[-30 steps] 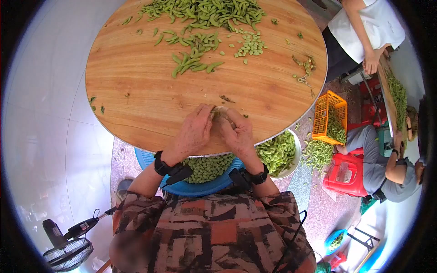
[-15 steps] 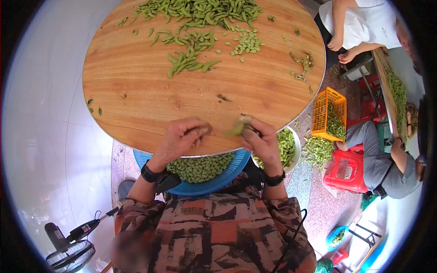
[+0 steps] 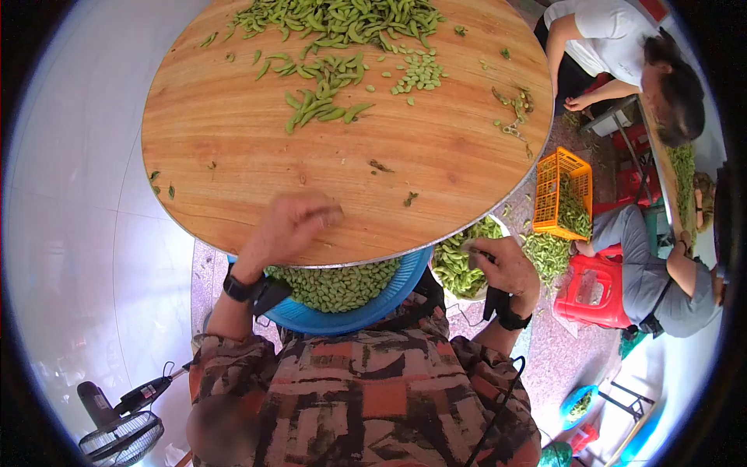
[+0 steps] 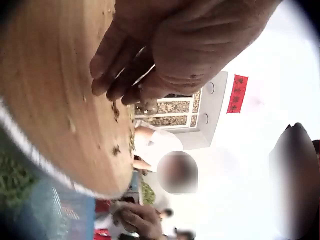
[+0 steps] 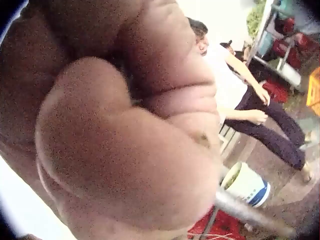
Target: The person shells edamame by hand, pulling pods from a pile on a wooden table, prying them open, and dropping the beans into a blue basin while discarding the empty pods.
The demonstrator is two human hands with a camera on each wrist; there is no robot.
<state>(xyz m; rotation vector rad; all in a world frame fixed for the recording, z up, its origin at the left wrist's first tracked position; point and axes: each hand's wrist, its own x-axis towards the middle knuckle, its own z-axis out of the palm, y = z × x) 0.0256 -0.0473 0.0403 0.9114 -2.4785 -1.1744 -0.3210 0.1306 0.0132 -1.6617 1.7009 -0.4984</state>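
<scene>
Above the round wooden table's [image 3: 436, 163] near edge, my left hand [image 3: 292, 226] hangs with loosely bent fingers, and no pod shows in it. In the left wrist view the left hand's [image 4: 170, 50] fingers are relaxed. My right hand [image 3: 504, 268] is off the table, beside and partly over the white bowl of green pods [image 3: 461, 268], fingers curled; no pod is visible there. The right wrist view shows the curled right hand [image 5: 125, 130] close up, its inner side hidden. Under the table edge a blue basin [image 3: 412, 284] holds shelled beans [image 3: 342, 288].
Pods [image 3: 350, 19] lie heaped at the table's far side, with loose beans [image 3: 420, 74] beside them. Leafy scraps [image 3: 410, 199] are nearer. An orange crate [image 3: 548, 194], a red stool [image 3: 591, 292] and a fan [image 3: 128, 436] stand around. Two people are at the right.
My right hand has moved right, off the table to the bowl; the green pod it pinched is no longer visible. My left hand has shifted left. The person in white has leaned forward.
</scene>
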